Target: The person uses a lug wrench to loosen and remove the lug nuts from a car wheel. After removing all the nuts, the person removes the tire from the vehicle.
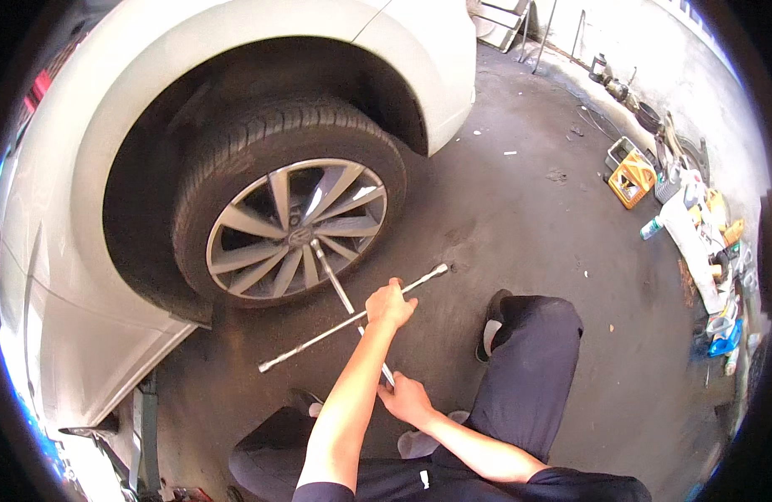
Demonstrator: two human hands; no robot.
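I see the cross-shaped wrench (353,318) in the air in front of the car wheel, its far end reaching to the wheel face just below the hub. From my distant place I cannot tell whether this socket sits on a bolt or only stands near it. The left hand (390,305) is closed around the wrench beside its crossing, on the bar which points to the right. The right hand (407,400) is nearer to the body, and its fingers are wrapped about the near end of the long shaft.

The wheel has an alloy rim (298,237) with broad grey spokes, inside a black tyre (227,155). Around it curves the dark wheel arch of a white car (59,251). Below the hands I see the dark trousers (528,368), with the right knee bent, and a dark shoe (493,326) on the grey floor (553,234). Farther to the right, an orange crate (627,171) stands near the pale wall (695,92), and a blue-green bottle (651,227) lies just beside other mixed objects.
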